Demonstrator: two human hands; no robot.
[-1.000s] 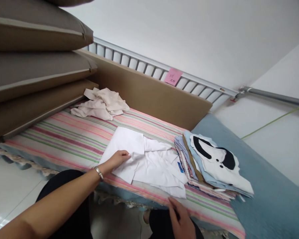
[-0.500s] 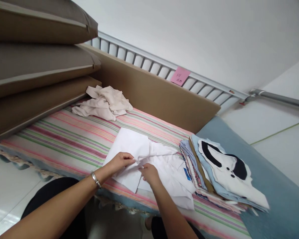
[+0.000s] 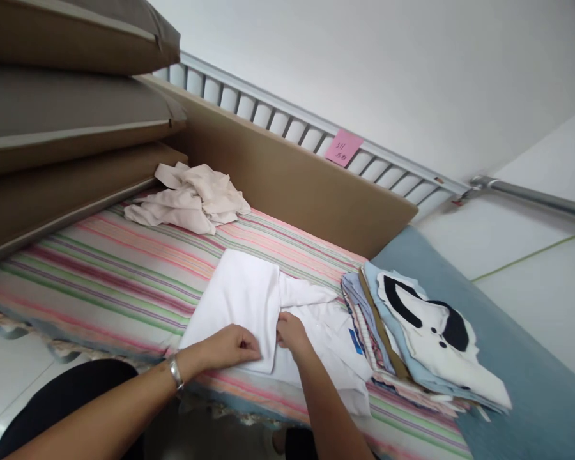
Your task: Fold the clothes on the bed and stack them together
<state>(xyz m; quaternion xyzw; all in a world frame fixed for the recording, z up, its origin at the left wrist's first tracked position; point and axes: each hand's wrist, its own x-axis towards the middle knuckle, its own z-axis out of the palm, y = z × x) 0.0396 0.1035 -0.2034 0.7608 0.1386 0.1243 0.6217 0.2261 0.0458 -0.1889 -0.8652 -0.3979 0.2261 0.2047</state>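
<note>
A white shirt (image 3: 249, 297) lies partly folded on the striped sheet (image 3: 100, 268) near the bed's front edge. My left hand (image 3: 230, 347), with a metal bracelet on the wrist, pinches the lower edge of the folded white panel. My right hand (image 3: 291, 333) grips the same shirt just to the right, fingers curled into the cloth at the fold. Both hands sit side by side, almost touching.
A stack of folded clothes (image 3: 426, 338), topped by a white garment with black patches, lies to the right. A crumpled beige garment (image 3: 191, 198) sits at the back left. Brown cushions (image 3: 67, 115) pile on the left; a brown board (image 3: 292, 185) lines the wall. A blue mattress (image 3: 522, 383) extends right.
My right hand came up from the bed's edge to the shirt beside my left hand. The white panel now lies flatter and folded over, and both hands have slid toward the front edge.
</note>
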